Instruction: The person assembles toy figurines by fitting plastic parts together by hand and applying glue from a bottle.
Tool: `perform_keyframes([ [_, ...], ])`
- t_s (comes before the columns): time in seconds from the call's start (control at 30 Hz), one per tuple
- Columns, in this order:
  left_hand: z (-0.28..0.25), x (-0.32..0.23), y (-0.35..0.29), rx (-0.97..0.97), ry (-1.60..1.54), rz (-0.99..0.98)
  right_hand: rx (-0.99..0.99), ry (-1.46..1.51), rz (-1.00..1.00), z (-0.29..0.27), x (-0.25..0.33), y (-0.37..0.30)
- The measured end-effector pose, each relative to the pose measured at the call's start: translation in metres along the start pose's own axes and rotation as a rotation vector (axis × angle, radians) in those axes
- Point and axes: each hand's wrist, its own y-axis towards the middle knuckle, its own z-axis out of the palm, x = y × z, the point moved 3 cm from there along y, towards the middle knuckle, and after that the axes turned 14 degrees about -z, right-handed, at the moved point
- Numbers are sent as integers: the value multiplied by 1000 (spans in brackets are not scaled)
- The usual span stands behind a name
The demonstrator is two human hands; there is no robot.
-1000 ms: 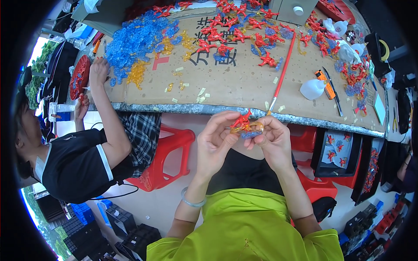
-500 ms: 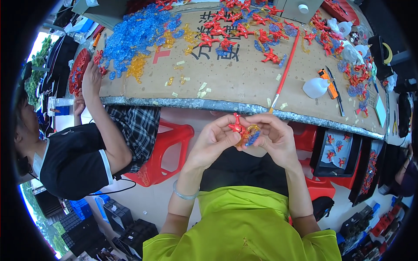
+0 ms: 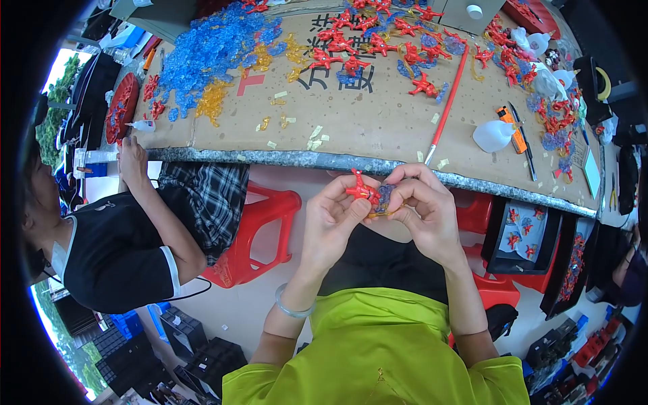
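Over my lap, just below the table edge, I hold a small red plastic figure (image 3: 361,190) joined to clear blue and amber pieces (image 3: 383,198). My left hand (image 3: 336,217) is closed, with thumb and fingers pinching the red figure. My right hand (image 3: 422,210) pinches the blue and amber side, its fingertips curled over it. How the clear pieces fit to the figure is partly hidden by my fingers. On the table lie several like red figures (image 3: 381,46) with clear parts attached.
Loose blue pieces (image 3: 209,57) and amber pieces (image 3: 212,103) are heaped at the far left. A red-handled brush (image 3: 451,94), white bottle (image 3: 493,136) and orange cutter (image 3: 511,128) lie to the right. A co-worker (image 3: 115,243) sits at left; red trays stand at both ends.
I have turned the figure and clear pieces in my fingers, and my right fingers have shifted their grip. The co-worker's hand has drawn back from the red tray, where a small bottle now shows.
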Motion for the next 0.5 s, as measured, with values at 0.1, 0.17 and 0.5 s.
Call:
perform_keyframes([
  [0.1, 6, -1, -3, -60, 12, 45, -30, 5, 3, 1, 0, -2],
  [0.17, 3, 2, -5, -40, 3, 41, -24, -119, -76, 1, 6, -2],
  [0.5, 11, 4, -5, -191, -43, 223, -143, -215, -156, 11, 9, 2],
])
